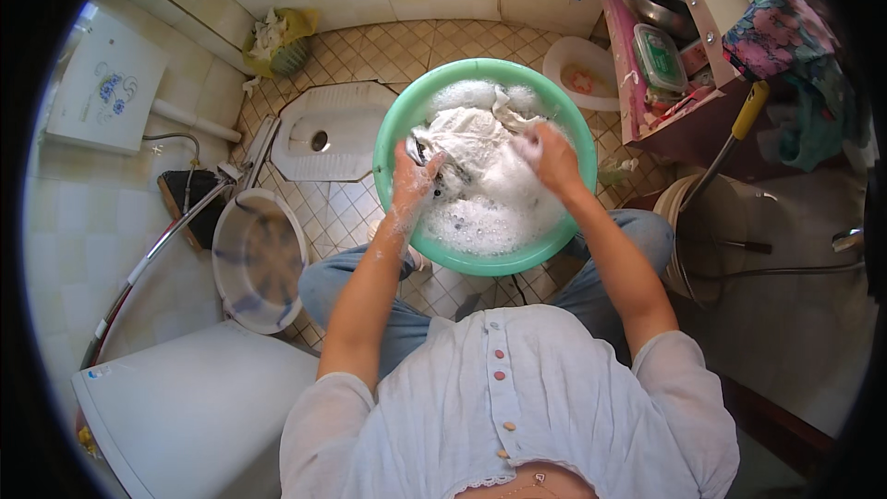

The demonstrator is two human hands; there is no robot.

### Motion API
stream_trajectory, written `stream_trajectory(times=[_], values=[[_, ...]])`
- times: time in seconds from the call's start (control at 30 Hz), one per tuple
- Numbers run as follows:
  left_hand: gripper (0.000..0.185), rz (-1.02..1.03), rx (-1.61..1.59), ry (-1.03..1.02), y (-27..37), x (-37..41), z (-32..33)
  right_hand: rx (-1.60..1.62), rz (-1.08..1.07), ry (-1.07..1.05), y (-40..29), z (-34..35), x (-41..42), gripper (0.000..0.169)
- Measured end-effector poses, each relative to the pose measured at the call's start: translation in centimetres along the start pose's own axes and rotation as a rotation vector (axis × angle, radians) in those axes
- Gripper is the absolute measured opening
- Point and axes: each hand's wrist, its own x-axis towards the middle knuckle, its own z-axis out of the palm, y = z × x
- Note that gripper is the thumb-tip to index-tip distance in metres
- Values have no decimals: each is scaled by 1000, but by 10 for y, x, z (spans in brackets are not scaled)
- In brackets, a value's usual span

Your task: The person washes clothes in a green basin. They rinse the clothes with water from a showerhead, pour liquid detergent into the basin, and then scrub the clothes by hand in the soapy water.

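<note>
A round green plastic basin [485, 265] full of white suds stands between my knees. In it lies a wet white cloth or garment [468, 132], partly under the foam. My left hand [414, 173], at the basin's left side, grips a bunched edge of the fabric, where dark and shiny bits show near the thumb. My right hand [551, 156] is over the right part of the basin, blurred and foamy, with its fingers curled at the cloth; whether it grips the fabric cannot be made out.
A squat toilet [332, 132] lies beyond the basin to the left, with a waste basket [287, 48] behind it. A stained tub [260, 263] stands at left. On the right are a white potty-like bowl [585, 69], a cluttered shelf [630, 111] and a large bucket [700, 235].
</note>
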Motion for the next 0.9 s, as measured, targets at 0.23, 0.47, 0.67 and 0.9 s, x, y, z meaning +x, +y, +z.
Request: stream_trajectory(times=[0.23,0.47,0.67,0.9], values=[[39,-69,-21,-268,14,-25,6,-275,-148,-142,24,44,-41,14],[36,6,-583,-264,41,-32,-35,552,-100,-44,15,-27,-41,29],[28,24,-659,5,90,-54,-63,905,-95,-2,-26,-93,-37,24],[25,183,-384,-149,108,-40,-99,1057,-146,-10,8,-90,11,26]])
